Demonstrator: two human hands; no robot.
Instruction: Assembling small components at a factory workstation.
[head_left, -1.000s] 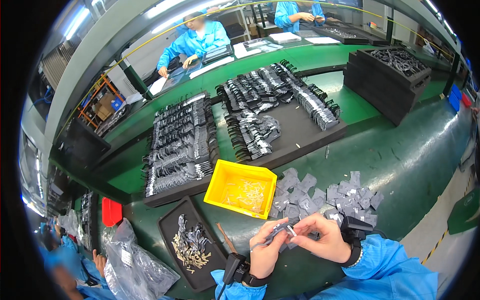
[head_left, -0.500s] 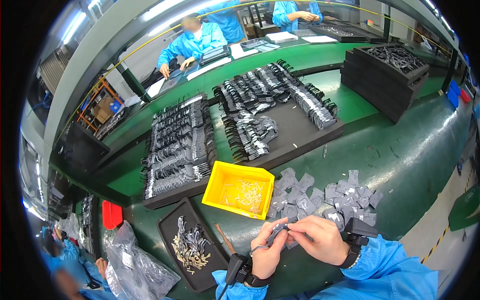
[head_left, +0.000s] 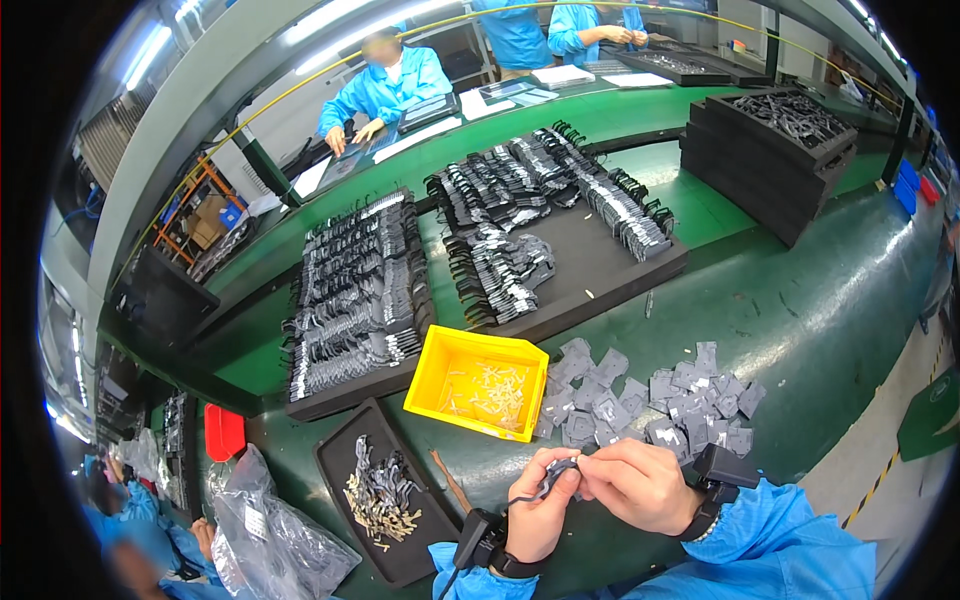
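Note:
Both of my hands meet low in the head view, in front of the piles of grey pieces. My left hand (head_left: 537, 515) is closed around a small dark grey flat part with a black strip (head_left: 553, 480), which bends down past the thumb. Thumb and fingertips of my right hand (head_left: 640, 487) are pinched together at the part's upper end. Whatever lies between those right fingertips is hidden. Just beyond my hands lie loose flat grey pieces (head_left: 605, 405), and more grey pieces (head_left: 700, 395) sit to the right.
A yellow bin (head_left: 425, 385) with small pale strips stands ahead. Left of my hands, a black tray (head_left: 340, 455) carries thin dark and gold parts. Large black trays (head_left: 635, 275) of stacked parts lie beyond. Plastic bags (head_left: 270, 530), a red container (head_left: 224, 430) and co-workers are around.
My hands have shifted slightly, and the grey part has turned so that less of it shows. Across the bench, one co-worker's hands have moved and another person has stepped right.

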